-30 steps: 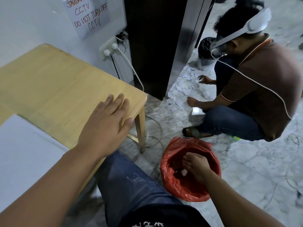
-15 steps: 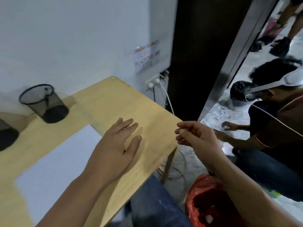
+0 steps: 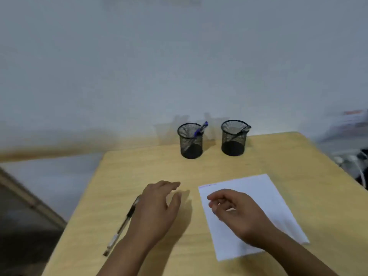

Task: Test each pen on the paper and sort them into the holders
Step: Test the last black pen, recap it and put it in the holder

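Pale wall behind, w/ a wooden table (image 3: 278,156) pushed up against it; frame's a bit blurred.

Paper (image 3: 264,196) lies on the table's right half, angled, w/ faint red/pink marks at its top left corner. Right hand (image 3: 239,214) hovers over the sheet's left part, fingers loosely curled, nothing in it as far as I can tell. Left hand (image 3: 155,208) rests palm-down on bare wood just left of the paper, fingers spread, gripping nothing.

Two black mesh holders stand near the wall, a gap between them: left holder (image 3: 190,143) has a blue pen (image 3: 200,130) leaning in it, right holder (image 3: 233,140) has a dark pen (image 3: 242,131) leaning on its rim.

One loose pen (image 3: 121,228) lies on the table at the left hand's outer edge, upper end tucked under/beside the hand, lower end pointing toward the near left corner.

Step in hand, probably: pick up that last pen. To do it well: pinch mid-barrel near the dark grip, pass it to the right hand, and pin the sheet w/ the left so it won't slide. Scribble on clean white below the red marks, so ink vs no ink is obvious. Can't tell which holder means working, so check before dropping.
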Tool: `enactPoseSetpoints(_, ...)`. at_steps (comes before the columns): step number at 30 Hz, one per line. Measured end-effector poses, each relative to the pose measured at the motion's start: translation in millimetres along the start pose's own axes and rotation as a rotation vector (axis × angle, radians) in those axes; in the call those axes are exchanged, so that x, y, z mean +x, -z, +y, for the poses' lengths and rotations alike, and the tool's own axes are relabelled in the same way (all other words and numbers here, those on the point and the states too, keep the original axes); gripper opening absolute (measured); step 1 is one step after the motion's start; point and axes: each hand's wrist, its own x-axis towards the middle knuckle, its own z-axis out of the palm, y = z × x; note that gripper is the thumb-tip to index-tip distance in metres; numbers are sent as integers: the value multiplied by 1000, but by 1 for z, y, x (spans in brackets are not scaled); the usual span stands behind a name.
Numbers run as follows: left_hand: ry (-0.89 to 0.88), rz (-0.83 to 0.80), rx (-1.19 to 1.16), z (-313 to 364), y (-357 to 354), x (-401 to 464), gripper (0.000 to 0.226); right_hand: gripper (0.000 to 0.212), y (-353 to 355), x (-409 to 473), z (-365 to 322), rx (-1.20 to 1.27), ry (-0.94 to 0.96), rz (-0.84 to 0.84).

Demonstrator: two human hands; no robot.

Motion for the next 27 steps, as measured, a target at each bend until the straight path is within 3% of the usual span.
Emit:
enactPoseSetpoints(5,289,70,-18,-70,37,-17,29,23,-74,30,-39,-111,53,-259)
enactPoseSetpoints(8,414,16,-28,-90,49,-17,40,26,-109,39,-52,-189,75,-313)
enactPoseSetpoints(18,428,-86,77,-93,54,-3,16,27,-144,40,-65,-254,61,-299)
enactPoseSetpoints(23,465,57,-236,-82,58,-5,11,15,-142,40,-62,-7,-30,-241)
enactPoseSetpoints(27,500,80,-574,-60,62,-6,14,25,-135,38,-61,127,-46,-182)
